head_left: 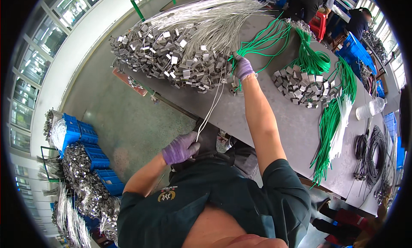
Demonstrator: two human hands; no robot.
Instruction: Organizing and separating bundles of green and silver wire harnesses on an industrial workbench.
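Observation:
My left hand (181, 148), in a purple glove, is closed around a few thin white wires (213, 103) in front of my waist. The wires run slack up to the near edge of a big pile of small silver metal blocks (171, 55) with long pale wires (214, 16) fanning away behind them. My right hand (243, 68), also gloved in purple, reaches out to the pile's right end, its fingers curled down. Loose green wires (268, 40) converge at those fingers. What the fingertips pinch is hidden.
On the grey table (266, 106), green-wired blocks (302, 87), green and white bundles (332, 136), a plastic bottle (371, 108) and black wire coils (375, 151) lie to the right. Blue crates (95, 155) with more blocks stand on the floor at left. People (311, 5) work beyond the table.

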